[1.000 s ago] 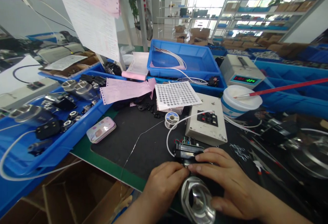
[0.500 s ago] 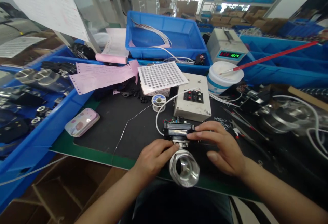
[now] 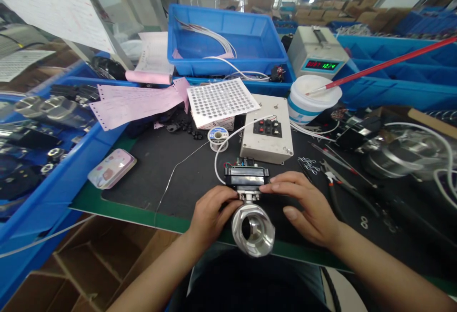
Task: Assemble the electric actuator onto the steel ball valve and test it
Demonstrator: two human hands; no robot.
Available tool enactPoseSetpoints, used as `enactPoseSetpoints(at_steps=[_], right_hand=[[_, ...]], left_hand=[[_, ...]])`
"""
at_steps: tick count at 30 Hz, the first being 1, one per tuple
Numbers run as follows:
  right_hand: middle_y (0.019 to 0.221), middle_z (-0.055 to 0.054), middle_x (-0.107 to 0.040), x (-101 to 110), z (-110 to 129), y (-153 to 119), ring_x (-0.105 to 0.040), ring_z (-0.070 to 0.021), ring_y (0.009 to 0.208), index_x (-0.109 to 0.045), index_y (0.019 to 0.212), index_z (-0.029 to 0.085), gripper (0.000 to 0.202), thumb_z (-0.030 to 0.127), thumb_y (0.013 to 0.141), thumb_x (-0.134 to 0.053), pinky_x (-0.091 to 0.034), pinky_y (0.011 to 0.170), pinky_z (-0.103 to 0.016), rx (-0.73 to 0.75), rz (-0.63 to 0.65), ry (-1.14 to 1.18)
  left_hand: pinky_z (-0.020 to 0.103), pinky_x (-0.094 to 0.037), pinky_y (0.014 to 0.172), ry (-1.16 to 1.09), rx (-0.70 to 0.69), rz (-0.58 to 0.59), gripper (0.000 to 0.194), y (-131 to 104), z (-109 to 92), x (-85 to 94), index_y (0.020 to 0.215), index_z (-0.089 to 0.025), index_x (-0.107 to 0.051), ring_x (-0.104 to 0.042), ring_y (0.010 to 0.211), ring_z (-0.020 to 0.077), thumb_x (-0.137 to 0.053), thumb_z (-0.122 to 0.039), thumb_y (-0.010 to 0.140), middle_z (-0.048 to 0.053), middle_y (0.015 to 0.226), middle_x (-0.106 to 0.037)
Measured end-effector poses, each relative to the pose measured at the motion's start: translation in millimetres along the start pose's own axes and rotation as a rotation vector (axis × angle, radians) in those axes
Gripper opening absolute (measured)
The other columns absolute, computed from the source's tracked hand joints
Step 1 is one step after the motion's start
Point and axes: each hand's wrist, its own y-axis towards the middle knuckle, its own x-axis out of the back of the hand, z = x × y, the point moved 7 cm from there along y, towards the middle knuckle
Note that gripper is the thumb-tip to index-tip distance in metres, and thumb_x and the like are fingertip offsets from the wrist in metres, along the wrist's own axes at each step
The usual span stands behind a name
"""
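A motorized ball valve sits at the near edge of the mat, its round steel bore facing me. Its black actuator is uncovered at the far side, where a circuit board and wires show. My left hand is closed at the valve's neck, just under the actuator; part of its fingers is hidden. Against the actuator's right side rest the fingertips of my right hand, fingers stretched and thumb held apart. A white cable runs from the actuator to a switch box behind it.
A solder spool stands left of the switch box. Pliers, tweezers and clips lie at right, near another steel valve. Behind are a white tub with a red brush, a power supply and a blue bin.
The view has shifted slightly, so most things sit a little higher and further left. Both hands stay at the valve, with the right thumb a little higher.
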Motion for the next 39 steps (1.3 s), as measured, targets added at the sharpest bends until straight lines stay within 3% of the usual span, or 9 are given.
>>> enactPoseSetpoints(at_steps=[3,12,18,22,24,27,30,34,39], right_hand=[[0.106,-0.006,-0.064,-3,0,1,-0.054,-0.0214,0.102,-0.049,0.119,0.022,0.030,0.032,0.092,-0.043,-0.044,0.085,-0.037,0.006,0.016,0.018],[0.102,-0.008,-0.063,-4,7,7,-0.054,-0.0216,0.098,-0.049,0.118,0.019,0.030,0.032,0.092,-0.044,-0.044,0.082,-0.037,0.092,0.058,0.003],[0.094,-0.009,-0.063,-15,25,25,-0.057,-0.0201,0.091,-0.054,0.108,0.016,0.041,0.048,0.096,-0.031,-0.041,0.087,-0.038,0.266,0.183,-0.076],[0.093,-0.007,-0.065,-7,32,35,-0.058,-0.0189,0.089,-0.053,0.105,0.017,0.033,0.044,0.096,-0.038,-0.044,0.085,-0.036,0.304,0.173,-0.110],[0.090,-0.005,-0.064,11,19,33,-0.059,-0.0175,0.084,-0.053,0.103,0.017,0.022,0.035,0.093,-0.046,-0.046,0.078,-0.032,0.171,0.080,-0.183],[0.076,-0.002,-0.060,54,-24,10,-0.057,-0.0159,0.068,-0.055,0.095,0.019,0.012,0.029,0.089,-0.051,-0.045,0.061,-0.027,-0.235,-0.059,-0.398],[0.071,-0.001,-0.058,76,-64,-27,-0.057,-0.0173,0.063,-0.059,0.085,0.019,0.013,0.031,0.086,-0.055,-0.043,0.055,-0.028,-0.593,0.085,-0.596],[0.084,-0.007,-0.063,62,-91,-60,-0.062,-0.0236,0.076,-0.060,0.084,0.017,0.018,0.031,0.089,-0.051,-0.046,0.065,-0.033,-0.813,0.435,-0.786],[0.087,-0.012,-0.064,49,-95,-63,-0.064,-0.0278,0.081,-0.059,0.084,0.014,0.018,0.024,0.089,-0.046,-0.048,0.068,-0.036,-0.834,0.501,-0.841]], left_hand=[[0.018,-0.054,0.063,-0.221,0.325,-0.040,0.006,-9,15,-7.7,0.085,-0.020,-0.061,-0.064,0.068,0.0103,-0.063,-0.018,0.080,0.000,0.081,-0.064],[0.019,-0.047,0.064,-0.762,0.919,-0.028,0.025,-29,37,-26.5,0.082,-0.019,-0.056,-0.060,0.068,0.0097,-0.075,-0.028,0.068,-0.002,0.074,-0.063],[0.021,-0.042,0.068,-0.958,1.093,0.051,0.030,-30,27,-30.1,0.087,-0.017,-0.053,-0.055,0.070,0.0085,-0.074,-0.031,0.071,-0.002,0.076,-0.061],[0.022,-0.041,0.071,-0.996,1.178,0.031,0.028,-30,20,-30.2,0.089,-0.016,-0.053,-0.054,0.072,0.0086,-0.073,-0.027,0.072,-0.002,0.079,-0.060],[0.022,-0.041,0.070,-1.001,1.202,0.039,0.027,-30,18,-32.0,0.089,-0.016,-0.053,-0.054,0.070,0.0086,-0.072,-0.026,0.073,-0.002,0.078,-0.061],[0.022,-0.042,0.072,-1.038,1.237,0.043,0.025,-29,16,-35.3,0.090,-0.017,-0.053,-0.056,0.072,0.0091,-0.071,-0.024,0.074,-0.001,0.080,-0.062],[0.022,-0.045,0.073,-1.071,1.284,0.036,0.024,-29,14,-37.8,0.091,-0.018,-0.055,-0.059,0.074,0.0107,-0.071,-0.022,0.073,0.000,0.082,-0.064],[0.024,-0.048,0.073,-1.070,1.333,-0.014,0.025,-30,12,-38.2,0.094,-0.018,-0.057,-0.062,0.077,0.0136,-0.071,-0.020,0.074,0.003,0.087,-0.067],[0.024,-0.048,0.076,-1.068,1.365,-0.083,0.017,-34,12,-34.5,0.094,-0.016,-0.059,-0.064,0.081,0.0143,-0.064,-0.013,0.078,0.006,0.090,-0.068]])
